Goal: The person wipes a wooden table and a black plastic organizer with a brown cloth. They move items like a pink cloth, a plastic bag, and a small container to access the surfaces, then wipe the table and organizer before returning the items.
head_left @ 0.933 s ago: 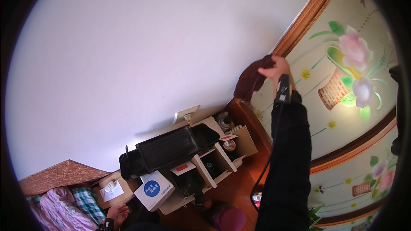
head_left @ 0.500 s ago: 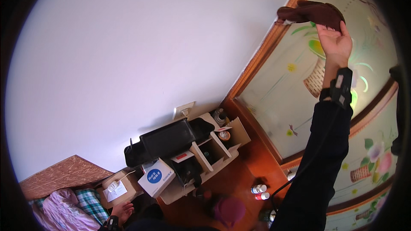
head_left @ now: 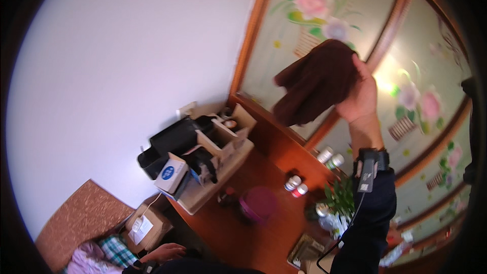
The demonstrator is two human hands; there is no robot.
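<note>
A dark brown cloth hangs from my right hand, which is raised in front of the painted glass panels. My fingers are partly hidden behind it, with the thumb on its near side. The cloth droops leftward in loose folds. Low at the left, my left hand holds nothing, its fingers stretched out. Closest to that hand is a brown cardboard box with a white label and a white plug lying on top.
On the reddish wooden table stand a divided cardboard organizer, a black tray, a small white box, a purple round container, several small bottles and a green plant. Folded bedding lies at lower left.
My right hand has brought the cloth down and to the left, and the cloth has spread wider. The view has shifted to the right, showing more of the table and the plant.
</note>
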